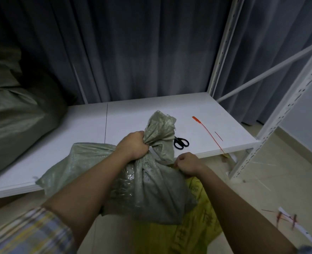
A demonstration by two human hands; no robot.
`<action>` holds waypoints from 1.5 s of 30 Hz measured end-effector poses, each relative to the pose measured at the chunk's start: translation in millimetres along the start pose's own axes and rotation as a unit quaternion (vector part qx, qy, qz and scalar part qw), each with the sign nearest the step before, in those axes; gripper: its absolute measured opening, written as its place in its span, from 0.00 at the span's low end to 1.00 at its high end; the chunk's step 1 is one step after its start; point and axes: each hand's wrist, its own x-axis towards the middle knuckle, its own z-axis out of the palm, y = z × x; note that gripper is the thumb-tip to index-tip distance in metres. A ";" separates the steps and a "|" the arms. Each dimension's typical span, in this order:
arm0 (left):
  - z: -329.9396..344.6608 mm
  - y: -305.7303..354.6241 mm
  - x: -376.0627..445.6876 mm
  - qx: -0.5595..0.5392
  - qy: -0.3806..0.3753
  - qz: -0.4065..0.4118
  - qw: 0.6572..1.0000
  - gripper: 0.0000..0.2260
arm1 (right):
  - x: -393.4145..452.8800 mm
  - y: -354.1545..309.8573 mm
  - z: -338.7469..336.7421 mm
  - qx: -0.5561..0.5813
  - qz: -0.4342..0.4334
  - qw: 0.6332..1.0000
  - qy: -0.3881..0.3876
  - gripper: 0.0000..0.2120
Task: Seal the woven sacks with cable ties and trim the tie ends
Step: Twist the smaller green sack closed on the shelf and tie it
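A grey-green woven sack (148,195) leans against the front edge of a white shelf board (78,129). My left hand (133,145) grips the sack's bunched neck, and the gathered top flap stands up above my fist. My right hand (185,164) is curled at the sack's right side, just below the neck, pinching the fabric. A red cable tie (207,132) lies flat on the board to the right. Black-handled scissors (181,142) lie beside the sack's flap. A short red trimmed piece (218,136) lies next to the tie.
A large stuffed grey-green sack (14,116) fills the left of the shelf. A yellow sack (193,222) lies under the held one. White rack uprights (283,114) stand at right. More red ties (285,219) lie on the floor at lower right. Grey curtains hang behind.
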 end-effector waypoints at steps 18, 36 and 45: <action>79.2 29.8 41.8 -0.041 -0.013 -0.063 0.997 0.12 | 45.9 89.5 -13.4 -0.063 0.017 0.990 0.122 0.10; 78.2 26.4 107.8 0.013 -0.018 -0.081 0.996 0.12 | 184.7 61.8 -41.6 -0.069 0.086 0.966 0.232 0.12; 76.7 25.2 106.7 0.009 -0.016 -0.077 0.997 0.10 | 189.5 53.1 -49.3 -0.045 0.133 0.967 0.214 0.06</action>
